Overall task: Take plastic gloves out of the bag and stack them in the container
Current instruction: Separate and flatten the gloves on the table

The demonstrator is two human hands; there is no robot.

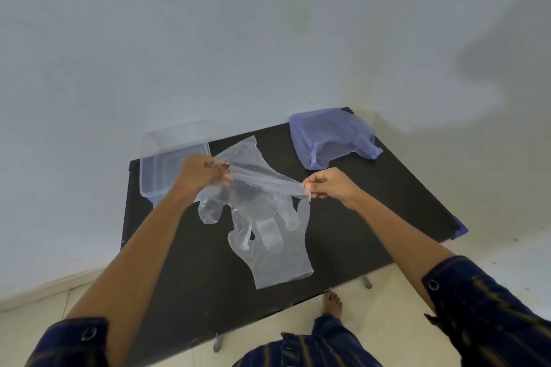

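A clear plastic glove [256, 185] is stretched in the air over the table between both hands, its fingers hanging down. My left hand [202, 174] pinches its left edge and my right hand [331, 185] pinches its right corner. A second clear glove [280, 262] lies flat on the black table [372, 205] below, cuff toward me. The clear plastic container [161, 170] stands at the table's far left, just behind my left hand; I cannot tell what is inside it. The purple bag [331, 137] lies at the far right of the table.
The table stands against a white wall, with light floor tiles around it. A bare foot [332, 304] shows under the near edge. Blue tape [460, 231] marks the table's right corner.
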